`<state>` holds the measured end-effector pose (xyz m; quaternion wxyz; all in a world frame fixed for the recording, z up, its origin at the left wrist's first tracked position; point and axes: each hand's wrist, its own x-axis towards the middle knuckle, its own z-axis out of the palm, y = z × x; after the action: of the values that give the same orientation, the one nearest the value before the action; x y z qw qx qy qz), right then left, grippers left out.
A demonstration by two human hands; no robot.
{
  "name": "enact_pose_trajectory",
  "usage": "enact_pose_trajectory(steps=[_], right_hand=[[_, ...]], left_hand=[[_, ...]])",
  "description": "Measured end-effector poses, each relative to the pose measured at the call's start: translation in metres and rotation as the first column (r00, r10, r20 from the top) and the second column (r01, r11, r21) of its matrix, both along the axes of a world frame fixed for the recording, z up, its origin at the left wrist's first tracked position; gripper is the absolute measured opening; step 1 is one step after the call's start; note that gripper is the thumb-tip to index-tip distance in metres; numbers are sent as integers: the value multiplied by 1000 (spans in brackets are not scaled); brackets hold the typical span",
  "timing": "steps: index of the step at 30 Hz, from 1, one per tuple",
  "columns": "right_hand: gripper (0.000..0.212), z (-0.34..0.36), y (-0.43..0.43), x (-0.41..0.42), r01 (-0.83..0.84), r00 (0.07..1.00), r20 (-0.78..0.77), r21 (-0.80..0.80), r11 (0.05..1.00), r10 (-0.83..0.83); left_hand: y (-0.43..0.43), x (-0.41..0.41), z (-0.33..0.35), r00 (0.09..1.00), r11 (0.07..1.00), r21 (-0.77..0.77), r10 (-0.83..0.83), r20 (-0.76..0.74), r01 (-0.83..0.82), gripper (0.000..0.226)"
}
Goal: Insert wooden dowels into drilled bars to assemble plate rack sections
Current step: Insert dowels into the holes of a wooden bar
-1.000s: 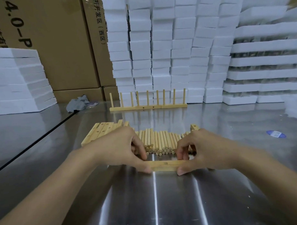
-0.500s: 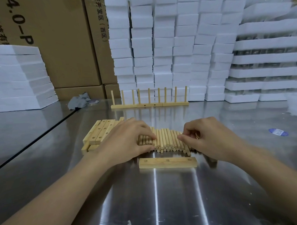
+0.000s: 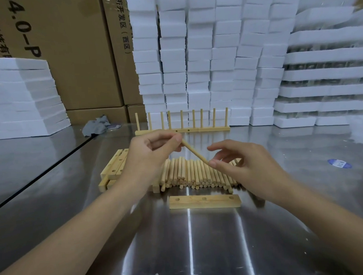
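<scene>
Open steel across the near table [image 3: 201, 249], up to a drilled bar [image 3: 205, 201] lying flat in the middle. Just beyond it, blocked by the pile of dowels [image 3: 194, 174], with stacked bars [image 3: 114, 170] just left of it. Above the pile, taken up by the left hand [image 3: 144, 157] and right hand [image 3: 245, 166], with a slanted dowel [image 3: 194, 152] between them. Farther on, a free strip, then upright rack sections [image 3: 182, 130]. Wide room left and right. Far edge walled by foam blocks [image 3: 204, 64] and cardboard boxes [image 3: 71, 59].
</scene>
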<state>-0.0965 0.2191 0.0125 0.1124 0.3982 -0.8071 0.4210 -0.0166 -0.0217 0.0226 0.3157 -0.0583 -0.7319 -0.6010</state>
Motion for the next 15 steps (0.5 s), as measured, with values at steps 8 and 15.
enact_pose_trajectory(steps=[8,15], right_hand=[[10,5,0,7,-77,989,115,-157,984,96],[14,8,-3,9,-101,966,201,-299,949,166]], left_hand=[[-4,-3,-1,993,972,231,-72,91,50,13],[-4,-3,-3,984,957,267,-142,104,110,25]])
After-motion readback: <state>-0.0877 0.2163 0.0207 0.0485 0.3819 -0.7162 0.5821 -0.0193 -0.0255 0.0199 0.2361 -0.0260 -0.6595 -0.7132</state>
